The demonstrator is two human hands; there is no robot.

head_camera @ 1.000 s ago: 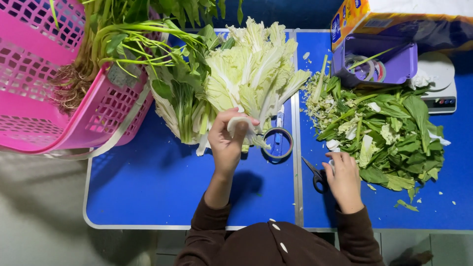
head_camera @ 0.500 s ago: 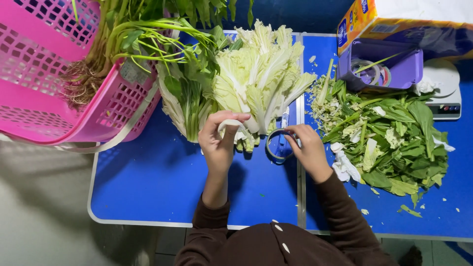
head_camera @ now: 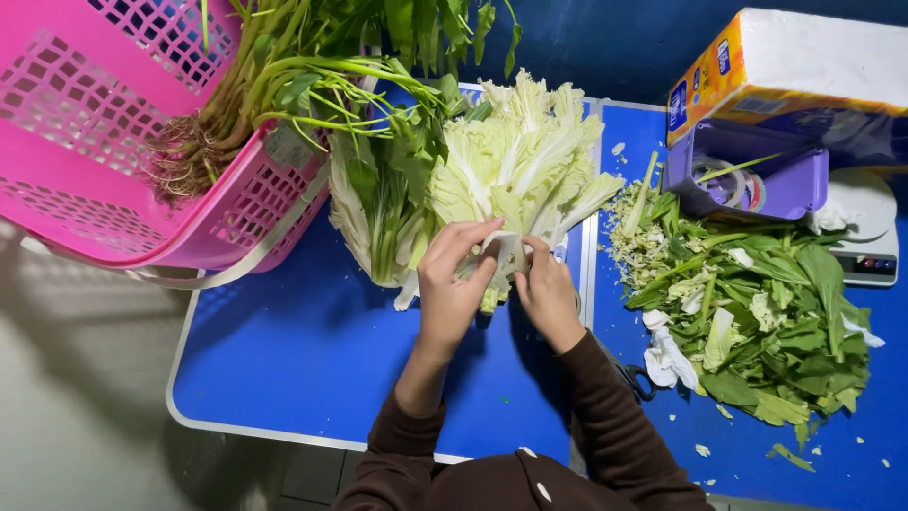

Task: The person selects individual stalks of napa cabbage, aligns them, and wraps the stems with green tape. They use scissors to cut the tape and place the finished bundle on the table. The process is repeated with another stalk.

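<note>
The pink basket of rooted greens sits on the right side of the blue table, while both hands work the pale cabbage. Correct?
Not quite. The head view shows the pink basket on the left side of the blue table. Both the left hand and right hand do grip the pale cabbage.

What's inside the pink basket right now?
The pink basket holds long-stemmed leafy greens with brownish roots, stems spilling over its rim toward the pale cabbage. Anything beneath the greens, and the basket's bottom, is covered and out of view.

Pale napa cabbage (head_camera: 520,161) — flat on blue table.
</note>
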